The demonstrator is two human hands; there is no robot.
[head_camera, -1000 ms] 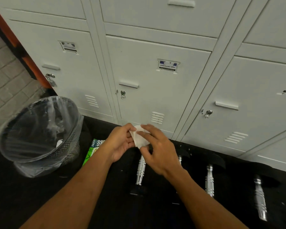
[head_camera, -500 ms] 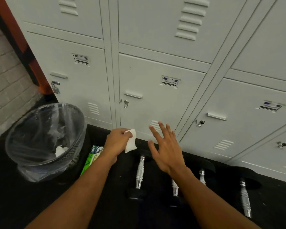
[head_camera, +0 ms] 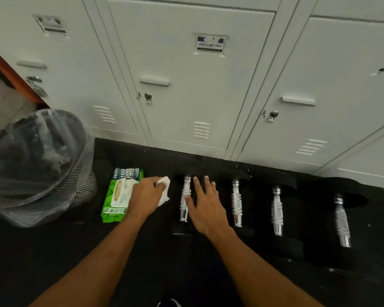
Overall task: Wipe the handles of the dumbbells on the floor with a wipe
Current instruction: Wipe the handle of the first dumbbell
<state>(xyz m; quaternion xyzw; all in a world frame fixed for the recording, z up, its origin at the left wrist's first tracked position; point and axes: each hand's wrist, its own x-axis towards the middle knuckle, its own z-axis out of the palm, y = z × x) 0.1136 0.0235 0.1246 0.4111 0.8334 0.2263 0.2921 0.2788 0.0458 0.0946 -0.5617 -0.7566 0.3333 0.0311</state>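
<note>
Several black dumbbells with chrome handles lie in a row on the dark floor in front of the lockers. My left hand (head_camera: 147,196) holds a crumpled white wipe (head_camera: 164,190) just left of the leftmost dumbbell handle (head_camera: 185,199). With its fingers spread, my right hand (head_camera: 205,206) hovers over that handle and partly covers it; contact is unclear. Further right lie the second handle (head_camera: 236,202), the third handle (head_camera: 277,210) and the fourth handle (head_camera: 341,220).
A green pack of wipes (head_camera: 118,193) lies on the floor under my left hand. A mesh bin (head_camera: 34,165) with a clear liner stands at the left. Grey lockers (head_camera: 200,89) close off the back. Dark floor (head_camera: 53,258) extends toward me.
Both hands dropped toward the floor. My right hand let go of the wipe and spread open over the leftmost dumbbell. The view tilted down toward the floor.
</note>
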